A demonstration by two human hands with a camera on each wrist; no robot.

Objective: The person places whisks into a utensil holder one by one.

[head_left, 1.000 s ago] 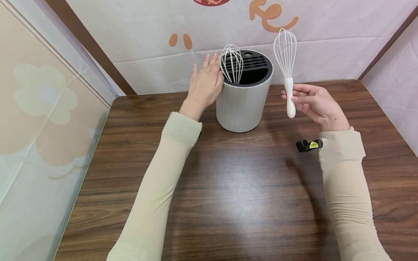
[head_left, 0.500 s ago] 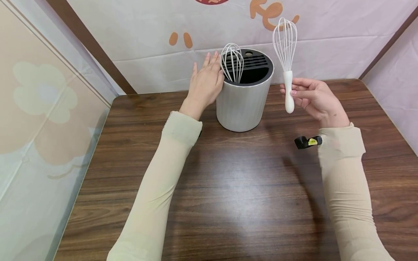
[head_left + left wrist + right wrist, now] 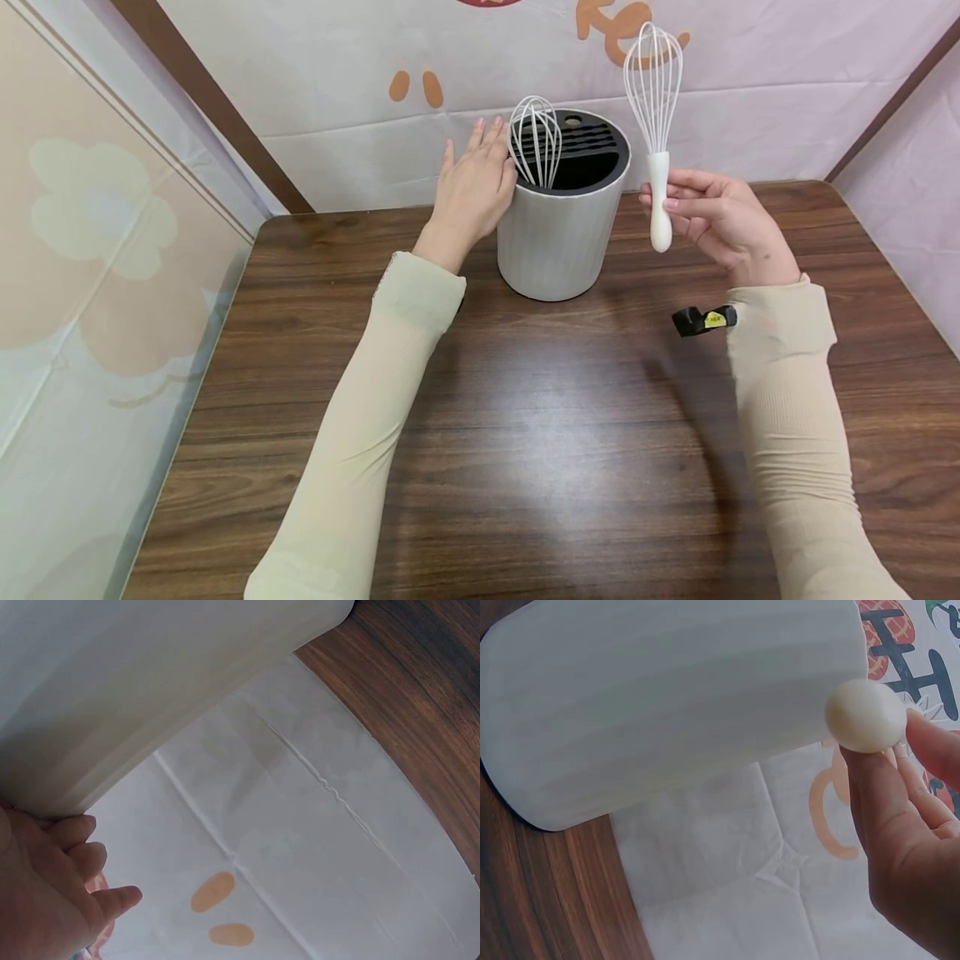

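A white ribbed utensil holder [image 3: 558,242] with a black slotted top stands on the brown wooden table [image 3: 525,417]. One white whisk [image 3: 534,142] stands in it, wires up. My left hand [image 3: 471,192] rests flat against the holder's left side [image 3: 150,690], fingers straight. My right hand [image 3: 712,218] pinches the white handle of a second whisk [image 3: 656,125], upright in the air to the right of the holder and above its rim. In the right wrist view the handle's rounded end [image 3: 864,714] shows between my fingertips, with the holder [image 3: 675,697] behind it.
A small black clip with a yellow label [image 3: 701,319] shows by my right wrist. A white cloth with orange prints [image 3: 375,92] hangs behind the table. A pale panel [image 3: 97,275] stands along the table's left edge.
My right hand has lifted the held whisk higher and slightly left, toward the holder. The left hand stays against the holder.
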